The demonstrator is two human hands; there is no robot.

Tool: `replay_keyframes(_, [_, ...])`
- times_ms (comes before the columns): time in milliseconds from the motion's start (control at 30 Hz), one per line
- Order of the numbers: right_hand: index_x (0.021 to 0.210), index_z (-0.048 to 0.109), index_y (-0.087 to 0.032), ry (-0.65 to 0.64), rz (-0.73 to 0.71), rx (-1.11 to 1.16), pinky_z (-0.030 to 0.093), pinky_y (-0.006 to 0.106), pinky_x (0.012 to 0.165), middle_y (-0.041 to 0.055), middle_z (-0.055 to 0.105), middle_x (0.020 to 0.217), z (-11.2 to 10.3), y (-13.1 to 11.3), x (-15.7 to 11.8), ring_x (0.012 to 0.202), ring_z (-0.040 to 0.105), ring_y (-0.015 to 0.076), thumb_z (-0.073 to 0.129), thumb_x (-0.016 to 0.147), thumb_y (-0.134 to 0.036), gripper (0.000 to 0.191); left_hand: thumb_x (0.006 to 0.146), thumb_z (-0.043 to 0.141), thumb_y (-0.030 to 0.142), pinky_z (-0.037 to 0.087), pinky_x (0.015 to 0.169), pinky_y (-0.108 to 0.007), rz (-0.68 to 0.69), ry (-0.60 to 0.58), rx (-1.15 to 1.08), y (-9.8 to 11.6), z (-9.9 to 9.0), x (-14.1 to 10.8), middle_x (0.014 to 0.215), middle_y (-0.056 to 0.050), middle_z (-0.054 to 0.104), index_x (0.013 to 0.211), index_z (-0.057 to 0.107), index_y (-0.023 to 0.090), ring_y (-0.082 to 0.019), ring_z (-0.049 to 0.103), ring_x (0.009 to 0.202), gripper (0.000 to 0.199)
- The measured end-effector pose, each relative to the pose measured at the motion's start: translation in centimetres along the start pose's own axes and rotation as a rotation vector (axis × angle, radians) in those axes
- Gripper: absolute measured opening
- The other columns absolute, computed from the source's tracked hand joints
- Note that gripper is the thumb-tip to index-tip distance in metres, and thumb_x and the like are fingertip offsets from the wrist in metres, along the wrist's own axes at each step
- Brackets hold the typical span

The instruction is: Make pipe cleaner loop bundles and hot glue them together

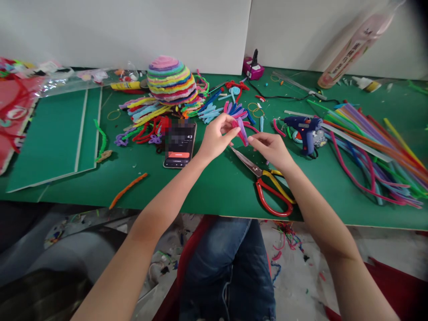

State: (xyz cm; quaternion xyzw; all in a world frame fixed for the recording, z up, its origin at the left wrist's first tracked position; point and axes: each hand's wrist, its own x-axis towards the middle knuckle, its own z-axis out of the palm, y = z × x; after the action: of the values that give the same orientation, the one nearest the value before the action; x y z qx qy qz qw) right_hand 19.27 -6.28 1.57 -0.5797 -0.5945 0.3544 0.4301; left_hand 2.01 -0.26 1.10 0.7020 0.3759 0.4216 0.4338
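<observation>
Pink and purple pipe cleaners [242, 133], bent into a narrow loop, are held up over the middle of the green table. The fingers of my left hand [218, 136] are closed on their upper end. At the lower end, the thumb and forefinger of my right hand [272, 150] pinch the same pipe cleaners. Below my hands lie large scissors [274, 196] with red and yellow handles, their blades pointing up-left. A phone [179, 146] lies to the left of my left hand. Just behind my hands sits a pile of short cut pipe cleaner pieces [210, 113].
A blue glue gun [305, 129] lies right of my hands, beside many long pipe cleaners [384, 147]. At the back stand a striped pipe cleaner dome [171, 82] and a tall pink bottle [354, 49]. An orange pipe cleaner [127, 191] lies near the front edge.
</observation>
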Motion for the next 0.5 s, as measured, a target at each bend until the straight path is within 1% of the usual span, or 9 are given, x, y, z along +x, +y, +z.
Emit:
replay_keyframes(100, [0.073,0.07,-0.019,-0.007,-0.029,-0.005,0.04,0.028,0.057,0.0014,0.065,0.069,0.3,0.0,-0.1,0.06,0.052,0.0117,0.071,0.071,-0.052,0.033,0.087,0.061,0.039,0.05,0.05,-0.018,0.014,0.022,0.012,-0.2,0.0,0.1,0.085,-0.002,0.064,0.091,0.05,0.021,-0.013,0.065,0.076,0.021])
replay_keyframes(200, [0.071,0.07,-0.018,0.002,-0.032,-0.01,0.039,0.028,0.057,0.0009,0.064,0.066,0.5,0.1,-0.1,0.058,0.05,0.0113,0.071,0.072,-0.049,0.031,0.087,0.06,0.041,0.05,0.05,-0.018,0.022,0.028,-0.003,-0.4,0.1,0.1,0.084,-0.002,0.063,0.091,0.049,0.021,-0.013,0.066,0.076,0.023])
replay_keyframes(333, [0.068,0.069,-0.017,0.03,-0.049,-0.019,0.04,0.027,0.057,0.0001,0.064,0.063,0.5,0.3,-0.1,0.057,0.049,0.0102,0.069,0.073,-0.044,0.027,0.084,0.063,0.046,0.05,0.048,-0.019,0.054,0.026,-0.064,-0.8,0.2,0.2,0.082,-0.001,0.063,0.09,0.05,0.02,-0.013,0.065,0.073,0.029])
replay_keyframes(500, [0.066,0.069,-0.016,0.074,-0.084,-0.051,0.043,0.027,0.06,0.0006,0.066,0.063,0.5,0.4,0.0,0.058,0.052,0.0107,0.069,0.073,-0.035,0.02,0.079,0.065,0.053,0.05,0.044,-0.019,0.1,0.037,-0.116,-1.4,0.5,0.3,0.08,-0.001,0.063,0.089,0.051,0.02,-0.014,0.066,0.071,0.037])
